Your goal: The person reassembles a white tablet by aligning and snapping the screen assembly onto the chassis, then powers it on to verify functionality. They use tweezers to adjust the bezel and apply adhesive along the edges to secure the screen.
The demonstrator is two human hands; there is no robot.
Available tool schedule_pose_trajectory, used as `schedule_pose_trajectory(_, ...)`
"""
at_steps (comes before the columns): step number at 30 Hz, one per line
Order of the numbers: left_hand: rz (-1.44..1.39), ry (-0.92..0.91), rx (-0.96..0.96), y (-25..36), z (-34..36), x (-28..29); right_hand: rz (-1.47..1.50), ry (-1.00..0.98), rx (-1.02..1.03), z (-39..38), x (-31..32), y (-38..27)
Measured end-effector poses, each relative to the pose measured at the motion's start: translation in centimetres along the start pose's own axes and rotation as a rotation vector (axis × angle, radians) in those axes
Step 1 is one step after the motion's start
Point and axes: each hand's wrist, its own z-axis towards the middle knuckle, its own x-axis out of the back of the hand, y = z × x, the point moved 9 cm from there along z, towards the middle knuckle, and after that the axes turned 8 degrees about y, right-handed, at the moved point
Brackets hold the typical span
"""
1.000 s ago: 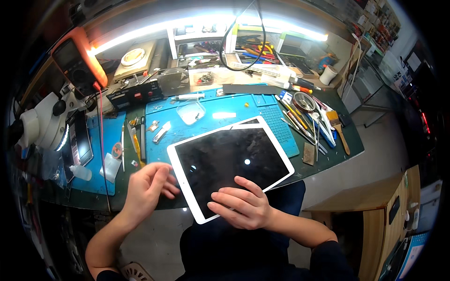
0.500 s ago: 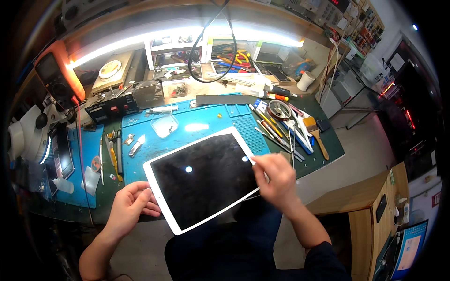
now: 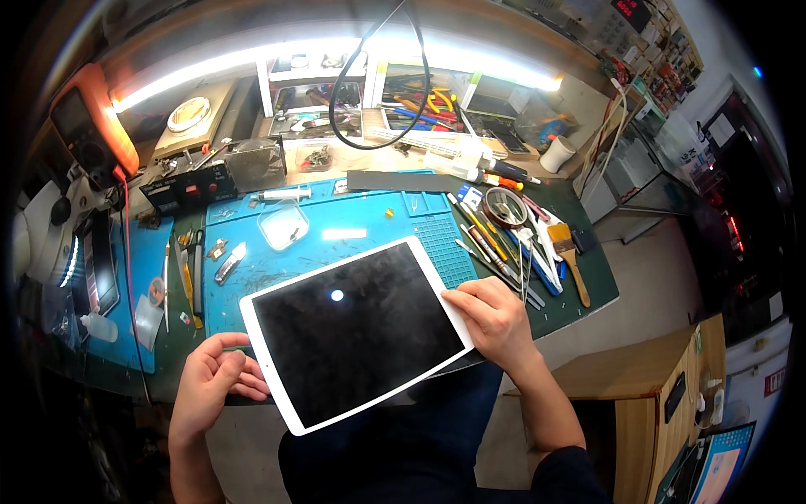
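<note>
A white-framed tablet (image 3: pixel 361 332) with a dark, glossy screen lies tilted across the bench's near edge, partly over my lap. My right hand (image 3: pixel 491 322) grips its right side, thumb on the frame and the other fingers partly hidden. At the tablet's left side is my left hand (image 3: pixel 217 374), its fingers apart and loosely curled. Those fingertips meet the white edge, and whether they reach under it cannot be seen. The left thumb stays off the tablet. Beneath and beyond the tablet spreads a blue work mat (image 3: pixel 336 260).
Tweezers, pens and a brush (image 3: pixel 571 260) crowd the right of the bench. A clear dish (image 3: pixel 284 225) and a syringe (image 3: pixel 281 194) sit on the mat. At left are an orange multimeter (image 3: pixel 92 126) and slim tools (image 3: pixel 191 277). A black cable loop (image 3: pixel 334 109) hangs above.
The tablet has shifted slightly left and toward me in view, and both hands moved with it. My right thumb now lies flatter along its edge. The left index finger has straightened toward the frame.
</note>
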Motion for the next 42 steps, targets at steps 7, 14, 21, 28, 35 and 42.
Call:
schedule_pose_trajectory(7,0.018,0.032,-0.015,0.14,-0.34,0.09,0.011,0.010,-0.015,0.03,-0.23,0.17)
schedule_pose_trajectory(14,-0.011,0.016,0.008,-0.20,-0.16,-0.09,0.010,-0.006,-0.060,0.14,-0.20,0.25)
schedule_pose_trajectory(21,-0.030,-0.013,-0.002,0.02,-0.29,-0.24,0.016,-0.014,-0.056,0.30,-0.50,0.12)
schedule_pose_trajectory(28,-0.037,-0.012,0.009,0.17,-0.25,-0.32,0.015,-0.019,-0.058,0.35,-0.43,-0.09)
schedule_pose_trajectory(35,-0.047,-0.033,0.008,0.16,-0.26,-0.36,0.016,-0.014,-0.055,0.26,-0.45,-0.13)
schedule_pose_trajectory(42,-0.019,-0.029,0.014,0.11,-0.28,-0.35,0.024,-0.022,-0.055,0.26,-0.47,-0.08)
